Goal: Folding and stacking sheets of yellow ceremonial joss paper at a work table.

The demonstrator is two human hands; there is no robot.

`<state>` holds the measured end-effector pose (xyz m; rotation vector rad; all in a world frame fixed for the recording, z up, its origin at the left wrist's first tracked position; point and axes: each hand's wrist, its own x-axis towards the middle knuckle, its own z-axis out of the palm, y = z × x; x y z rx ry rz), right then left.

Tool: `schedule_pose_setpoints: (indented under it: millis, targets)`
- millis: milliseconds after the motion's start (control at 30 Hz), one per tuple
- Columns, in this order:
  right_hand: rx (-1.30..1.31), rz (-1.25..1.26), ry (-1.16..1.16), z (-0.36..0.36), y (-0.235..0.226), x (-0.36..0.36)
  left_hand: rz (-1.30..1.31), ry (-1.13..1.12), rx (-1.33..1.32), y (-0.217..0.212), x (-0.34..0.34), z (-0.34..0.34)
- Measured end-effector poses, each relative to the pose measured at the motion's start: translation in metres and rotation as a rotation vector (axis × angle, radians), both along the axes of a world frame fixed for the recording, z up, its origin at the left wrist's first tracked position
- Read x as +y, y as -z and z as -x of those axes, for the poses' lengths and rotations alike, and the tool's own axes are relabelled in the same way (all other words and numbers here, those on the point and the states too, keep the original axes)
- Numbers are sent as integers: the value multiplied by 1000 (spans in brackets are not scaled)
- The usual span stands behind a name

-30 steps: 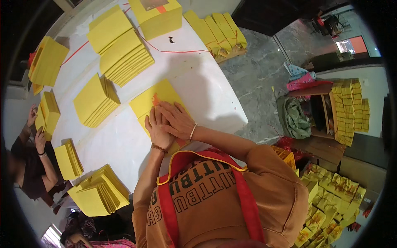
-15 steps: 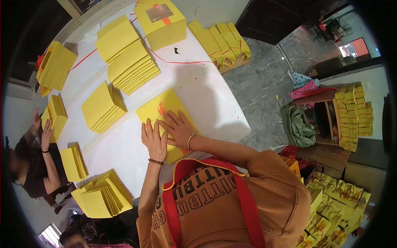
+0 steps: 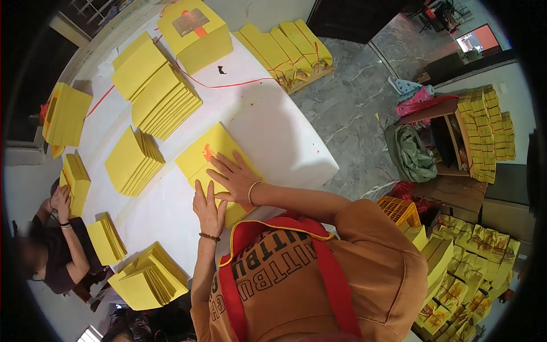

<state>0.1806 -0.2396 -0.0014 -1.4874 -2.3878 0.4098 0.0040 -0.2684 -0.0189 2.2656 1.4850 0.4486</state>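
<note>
Head view: person at the near edge of a white table (image 3: 273, 125), both hands on a stack of yellow paper sheets (image 3: 212, 155).
Sheet stack: lies flat near the table's near edge, turned diagonally, a small orange mark on its upper part.
Right hand (image 3: 235, 178): palm down on the stack, fingers spread wide, pressing; it grips nothing.
Left hand (image 3: 208, 206): flat at the stack's near-left edge, fingers extended, nothing enclosed.
Fanned piles (image 3: 134, 161): several yellow piles lie toward the table's left and far sides, apart from the worked stack.
Yellow box (image 3: 194, 33): at the table's far edge, with a red string (image 3: 228, 85) running across the surface below it.
Bundles on pallet (image 3: 285, 48): off the table's far right corner, on the floor.
Second person (image 3: 51, 251): at the table's left edge, hands on a small yellow pile (image 3: 75, 179).
Risk, judged: uneven palm pressure may skew the top sheets or crease them.
Risk, judged: the stack sits close to the near edge; a pull toward the body may slide sheets off.
</note>
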Motion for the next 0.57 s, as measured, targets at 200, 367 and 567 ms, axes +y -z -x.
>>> schedule_pose_setpoints:
  millis: [200, 367, 567]
  targets:
    - [-44, -16, -10, 1, -1, -8, 27, 104, -10, -16, -2, 4]
    - [-20, 15, -12, -1, -8, -7, 63, 92, 4, -15, -4, 4]
    - [-62, 43, -27, 1, -7, -4, 9, 78, -31, -10, -4, 5]
